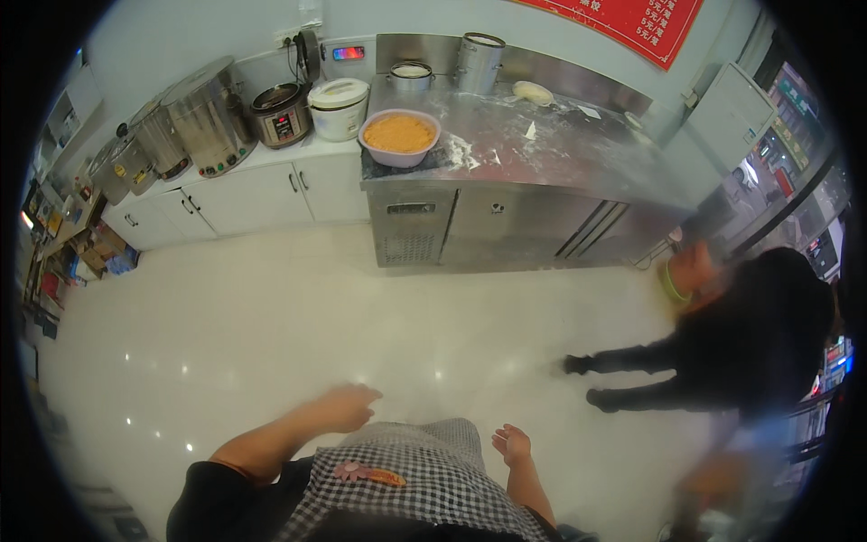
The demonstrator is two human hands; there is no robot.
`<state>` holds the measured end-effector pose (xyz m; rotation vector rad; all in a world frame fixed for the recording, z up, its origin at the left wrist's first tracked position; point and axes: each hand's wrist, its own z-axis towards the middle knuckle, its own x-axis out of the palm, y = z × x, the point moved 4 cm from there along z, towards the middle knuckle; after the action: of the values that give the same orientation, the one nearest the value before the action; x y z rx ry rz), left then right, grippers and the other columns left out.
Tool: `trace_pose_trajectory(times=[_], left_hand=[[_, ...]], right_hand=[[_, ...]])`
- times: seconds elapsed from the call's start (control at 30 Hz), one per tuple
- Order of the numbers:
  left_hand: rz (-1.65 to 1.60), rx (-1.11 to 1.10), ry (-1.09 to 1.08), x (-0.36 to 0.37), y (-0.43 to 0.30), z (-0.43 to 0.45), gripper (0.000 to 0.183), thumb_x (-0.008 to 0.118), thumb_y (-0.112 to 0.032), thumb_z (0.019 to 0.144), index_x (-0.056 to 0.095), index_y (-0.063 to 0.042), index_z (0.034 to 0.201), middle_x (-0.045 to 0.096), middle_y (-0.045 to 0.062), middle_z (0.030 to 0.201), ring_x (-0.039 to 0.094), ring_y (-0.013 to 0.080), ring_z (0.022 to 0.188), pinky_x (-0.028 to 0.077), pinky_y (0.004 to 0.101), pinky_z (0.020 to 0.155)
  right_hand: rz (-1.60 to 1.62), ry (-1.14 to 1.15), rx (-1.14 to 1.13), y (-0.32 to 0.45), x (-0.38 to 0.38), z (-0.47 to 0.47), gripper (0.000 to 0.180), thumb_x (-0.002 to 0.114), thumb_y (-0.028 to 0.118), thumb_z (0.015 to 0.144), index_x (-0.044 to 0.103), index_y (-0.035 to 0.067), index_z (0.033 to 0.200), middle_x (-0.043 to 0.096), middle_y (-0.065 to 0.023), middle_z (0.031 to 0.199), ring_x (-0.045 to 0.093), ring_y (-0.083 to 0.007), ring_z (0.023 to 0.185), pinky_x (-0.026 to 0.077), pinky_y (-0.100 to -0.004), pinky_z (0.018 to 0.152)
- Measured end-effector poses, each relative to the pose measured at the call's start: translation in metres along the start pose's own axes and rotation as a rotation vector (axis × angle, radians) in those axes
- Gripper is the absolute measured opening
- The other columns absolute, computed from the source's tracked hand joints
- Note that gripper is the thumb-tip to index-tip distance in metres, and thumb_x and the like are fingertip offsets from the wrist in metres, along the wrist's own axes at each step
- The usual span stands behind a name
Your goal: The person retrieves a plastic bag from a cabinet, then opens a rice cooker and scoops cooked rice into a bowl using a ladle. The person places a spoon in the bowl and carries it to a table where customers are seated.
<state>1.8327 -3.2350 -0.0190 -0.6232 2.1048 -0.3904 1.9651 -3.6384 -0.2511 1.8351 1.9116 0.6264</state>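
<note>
My left hand (349, 408) hangs in front of my body, above the pale floor and next to the checked apron (420, 467). Its fingers are loosely bent and apart, and I see nothing in it. On the other side of the apron, my right hand (513, 444) is raised with half-curled fingers, also empty. Neither hand touches anything. Across the floor stands a stainless steel counter (528, 152) dusted with flour. A pink basin (399, 157) of crumbly orange food sits at its left front corner.
Left of the counter, a white cabinet (261, 196) carries an electric cooker (279, 125), a white lidded bucket (337, 120) and large steel pots (206, 122). Steel containers (479, 68) and a pale dough-like lump (533, 93) are on the counter. A person in black (745, 339) stands at right.
</note>
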Motion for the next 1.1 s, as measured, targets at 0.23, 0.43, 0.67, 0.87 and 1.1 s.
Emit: trace_pose_trajectory(times=[0.23, 0.43, 0.67, 0.87, 1.1], left_hand=[[-0.001, 0.156, 0.063, -0.065, -0.047, 0.150, 0.045, 0.052, -0.022, 0.094, 0.047, -0.008, 0.137, 0.055, 0.017, 0.129, 0.052, 0.0349, 0.119, 0.044, 0.0446, 0.100], [0.122, 0.241, 0.032, -0.184, -0.099, 0.262, 0.044, 0.051, -0.021, 0.095, 0.046, -0.008, 0.137, 0.055, 0.015, 0.125, 0.053, 0.0338, 0.115, 0.043, 0.0469, 0.098], [-0.123, 0.204, -0.179, -0.263, -0.083, 0.313, 0.040, 0.053, -0.018, 0.093, 0.050, -0.007, 0.132, 0.057, 0.015, 0.123, 0.053, 0.0331, 0.115, 0.043, 0.0434, 0.099], [-0.189, 0.175, -0.473, -0.316, 0.024, 0.314, 0.036, 0.056, -0.012, 0.090, 0.055, -0.005, 0.125, 0.059, 0.016, 0.120, 0.055, 0.0343, 0.113, 0.045, 0.0417, 0.098], [-0.175, -0.089, -0.714, -0.411, 0.232, 0.259, 0.032, 0.057, -0.011, 0.088, 0.059, -0.006, 0.119, 0.060, 0.014, 0.119, 0.056, 0.0337, 0.111, 0.046, 0.0409, 0.096]], right_hand=[[-0.303, 0.123, 0.025, 0.016, -0.048, 0.122, 0.038, 0.056, 0.018, 0.096, 0.050, -0.001, 0.128, 0.058, -0.0193, 0.124, 0.063, -0.0325, 0.103, 0.058, -0.0374, 0.079], [-1.024, 0.162, 0.091, 0.039, -0.165, 0.215, 0.023, 0.046, 0.013, 0.095, 0.054, -0.001, 0.112, 0.061, -0.0204, 0.115, 0.063, -0.0341, 0.097, 0.055, -0.0471, 0.068], [0.022, -0.254, 0.183, 0.252, -0.064, 0.273, 0.029, 0.054, 0.016, 0.093, 0.052, 0.001, 0.118, 0.061, -0.0174, 0.110, 0.063, -0.0322, 0.089, 0.057, -0.0431, 0.071], [0.094, -0.149, -0.151, 0.396, 0.093, 0.281, 0.043, 0.056, 0.017, 0.092, 0.049, 0.000, 0.131, 0.058, -0.0187, 0.118, 0.061, -0.0297, 0.093, 0.055, -0.0378, 0.076], [0.283, -0.267, -0.483, 0.484, 0.254, 0.216, 0.040, 0.054, 0.011, 0.094, 0.049, -0.003, 0.131, 0.057, -0.0166, 0.120, 0.058, -0.0217, 0.095, 0.053, -0.0315, 0.081]])
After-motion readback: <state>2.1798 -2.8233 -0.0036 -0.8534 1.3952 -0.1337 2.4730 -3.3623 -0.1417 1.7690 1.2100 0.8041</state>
